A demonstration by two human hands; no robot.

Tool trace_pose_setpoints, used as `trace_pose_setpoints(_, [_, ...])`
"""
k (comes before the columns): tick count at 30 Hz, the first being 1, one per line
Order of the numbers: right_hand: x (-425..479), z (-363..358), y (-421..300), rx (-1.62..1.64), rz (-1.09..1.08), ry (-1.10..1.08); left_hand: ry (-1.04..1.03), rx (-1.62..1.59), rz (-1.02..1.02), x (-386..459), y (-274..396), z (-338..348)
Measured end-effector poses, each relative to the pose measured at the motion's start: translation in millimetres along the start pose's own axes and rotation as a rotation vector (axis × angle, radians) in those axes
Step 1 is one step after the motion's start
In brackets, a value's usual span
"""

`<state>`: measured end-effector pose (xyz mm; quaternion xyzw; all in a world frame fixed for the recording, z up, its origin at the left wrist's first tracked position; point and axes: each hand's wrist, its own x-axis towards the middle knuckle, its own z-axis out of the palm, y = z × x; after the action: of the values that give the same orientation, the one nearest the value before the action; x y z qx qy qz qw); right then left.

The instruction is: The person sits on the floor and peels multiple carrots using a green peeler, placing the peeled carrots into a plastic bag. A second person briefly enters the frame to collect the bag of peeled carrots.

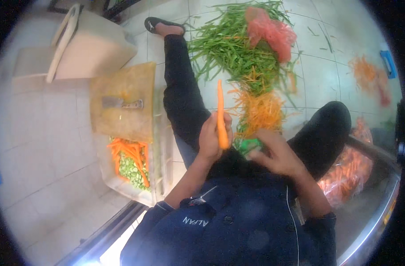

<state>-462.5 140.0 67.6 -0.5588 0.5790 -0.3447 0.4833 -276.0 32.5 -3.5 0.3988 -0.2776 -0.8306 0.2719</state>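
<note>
My left hand (211,138) grips a smooth orange carrot (222,116) near its thick end, the thin tip pointing away from me. To the right, my right hand (275,151) has its fingers around a green-handled tool (250,146), blurred and partly hidden, perhaps a peeler. Just beyond that hand a heap of orange carrot peelings (262,109) lies on the floor, touching a larger pile of green peelings (222,43). A crumpled red plastic bag (271,33) rests on the green pile.
At left, a wooden cutting board (122,123) bearing a cleaver (122,102) lies across a white plastic crate (124,191) with carrots (132,151) and chopped green vegetables (131,169). Behind stands a beige bin (96,46). A clear bag of carrots (347,173) lies at right in a metal-rimmed container (382,212).
</note>
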Motion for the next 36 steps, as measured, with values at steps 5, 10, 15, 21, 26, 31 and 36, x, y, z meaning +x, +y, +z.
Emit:
trace_pose_setpoints(5, [1,11,16,0.048,0.006,0.067,0.011,0.038,0.016,-2,6,11])
trace_pose_setpoints(10, [6,9,7,0.013,0.006,0.009,0.015,0.191,0.058,-4,4,16])
trace_pose_setpoints(15, [14,14,8,-0.189,-0.021,-0.003,0.056,0.131,0.053,-11,2,18])
trace_pose_setpoints(21, [13,28,17,-0.491,-0.118,-0.016,0.002,0.205,0.089,-20,3,22])
trace_pose_setpoints(26, [21,21,38,-0.56,-0.024,0.163,-0.104,0.355,0.034,-27,6,23])
trace_pose_setpoints(31, [41,-15,54,-0.383,0.21,0.592,-0.107,0.231,-0.071,-45,-3,31])
trace_pose_setpoints(36, [17,-3,40,-0.265,-0.044,0.466,-0.106,0.151,-0.024,-38,10,37])
